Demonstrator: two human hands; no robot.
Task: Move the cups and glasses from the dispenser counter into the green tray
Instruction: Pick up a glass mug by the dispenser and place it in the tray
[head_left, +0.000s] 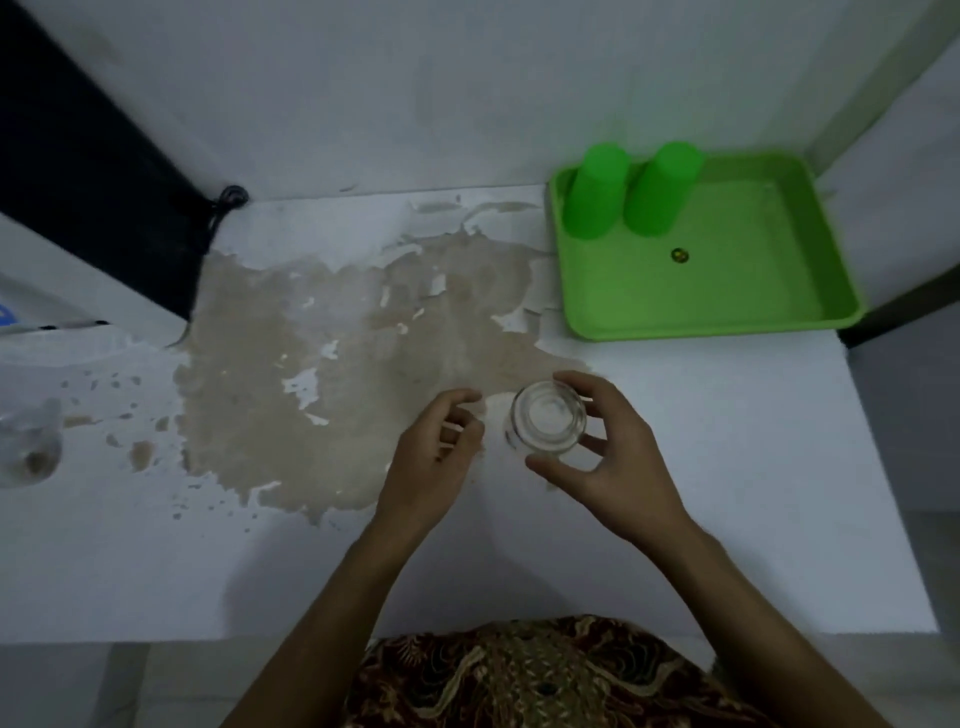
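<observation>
A clear glass (546, 417) is seen from above, over the white counter near its middle. My right hand (608, 452) wraps it from the right, thumb below and fingers above, gripping its side. My left hand (441, 447) hovers just left of the glass with fingers loosely curled, holding nothing. The green tray (727, 306) sits at the back right; two green cups (595, 192) (660, 189) stand upside down in its far left corner. Another clear glass (28, 441) stands at the left edge, blurred.
A wide brownish patch (337, 364) of peeled surface covers the counter's (727, 493) middle. A black object (93, 171) leans at the back left, with a white appliance corner (31, 317) below it. A small round mark (679, 255) lies in the tray.
</observation>
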